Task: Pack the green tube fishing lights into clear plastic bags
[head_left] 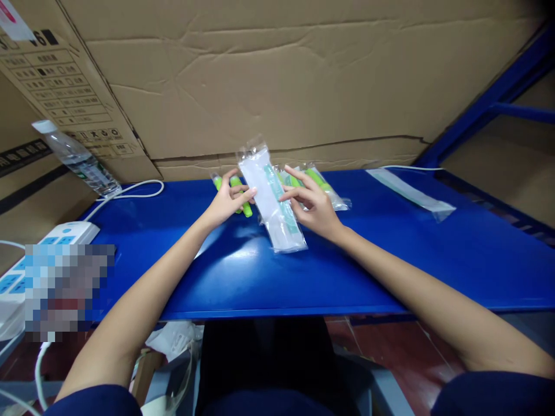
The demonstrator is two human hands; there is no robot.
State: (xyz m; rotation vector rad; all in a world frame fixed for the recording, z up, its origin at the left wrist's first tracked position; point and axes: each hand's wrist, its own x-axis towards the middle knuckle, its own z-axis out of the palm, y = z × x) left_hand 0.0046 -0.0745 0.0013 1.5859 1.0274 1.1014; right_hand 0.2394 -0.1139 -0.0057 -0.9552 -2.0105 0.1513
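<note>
A clear plastic packet with a white and pale green insert is held up at a tilt over the blue table. My left hand pinches its left edge, thumb on the front and fingers partly behind. On the right edge, my right hand has its fingertips against the packet, with the index finger raised; its thumb is mostly hidden. Bright green pen-like items, perhaps highlighters, lie behind my left hand. Behind my right hand are more clear packets with green items inside, partly covered.
A flat clear strip or sleeve lies at the table's back right. On the left are a water bottle, a white power strip and cables. Cardboard rises along the back; a blue metal frame stands right.
</note>
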